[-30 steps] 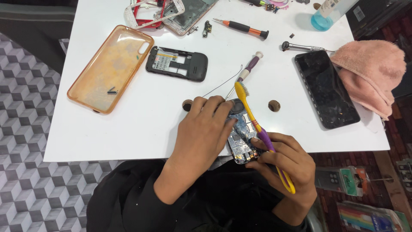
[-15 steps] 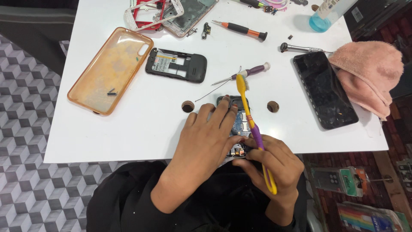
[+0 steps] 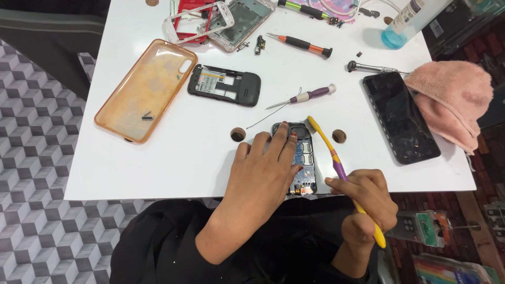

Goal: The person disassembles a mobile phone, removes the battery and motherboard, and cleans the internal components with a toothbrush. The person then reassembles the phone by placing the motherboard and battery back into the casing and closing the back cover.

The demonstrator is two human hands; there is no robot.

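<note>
A small opened phone point(image 3: 304, 160) with its circuit board showing lies at the near edge of the white table point(image 3: 173, 163). My left hand point(image 3: 265, 171) rests flat on it and pins it down, fingers spread over its left side. My right hand point(image 3: 365, 200) grips a yellow and purple toothbrush point(image 3: 336, 163) by the handle. The brush head reaches to the phone's top right corner.
Behind lie a black phone frame point(image 3: 226, 85), an orange clear case point(image 3: 144, 89), a purple-handled screwdriver point(image 3: 305, 96), an orange-black screwdriver point(image 3: 300, 44), a dark smartphone point(image 3: 401, 117), a pink cloth point(image 3: 455, 100), a blue-liquid bottle point(image 3: 407, 23) and red and clear housings point(image 3: 210, 18).
The view has shifted so the table sits lower in the frame. The toothbrush head has moved up toward the phone's top end, and my right hand has slid slightly right.
</note>
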